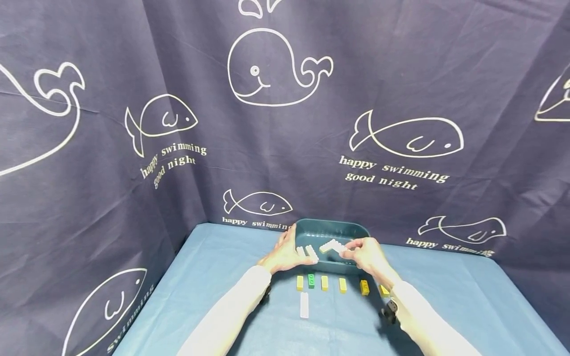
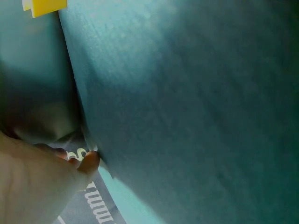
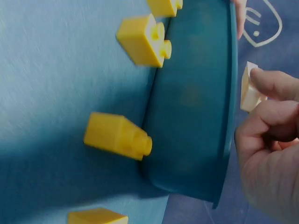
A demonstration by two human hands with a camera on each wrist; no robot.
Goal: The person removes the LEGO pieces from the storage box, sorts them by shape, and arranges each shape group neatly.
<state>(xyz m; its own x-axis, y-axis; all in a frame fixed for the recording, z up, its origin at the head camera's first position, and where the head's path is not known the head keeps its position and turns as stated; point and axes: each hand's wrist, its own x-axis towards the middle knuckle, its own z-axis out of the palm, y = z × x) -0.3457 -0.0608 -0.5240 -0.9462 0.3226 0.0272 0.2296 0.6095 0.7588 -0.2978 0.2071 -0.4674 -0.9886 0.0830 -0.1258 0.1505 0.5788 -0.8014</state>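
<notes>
The tray (image 1: 331,228) is moulded in smooth plastic, and a soft sheen is shown along its inner wall. The yellow bricks (image 3: 139,39) are made of smooth plastic, faintly glossed where they are struck by light; the same plastic look is shared by the green brick (image 1: 311,281) and the white brick (image 1: 304,305). The tabletop (image 1: 209,257) is finished matt, with a fine grain shown in the left wrist view. The backdrop (image 1: 276,148) is made of matt, creased cloth, and cloth is also seen in the sleeves (image 1: 227,316).

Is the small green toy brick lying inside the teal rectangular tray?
No, the small green toy brick lies on the light-blue table, outside the teal rectangular tray.
</notes>
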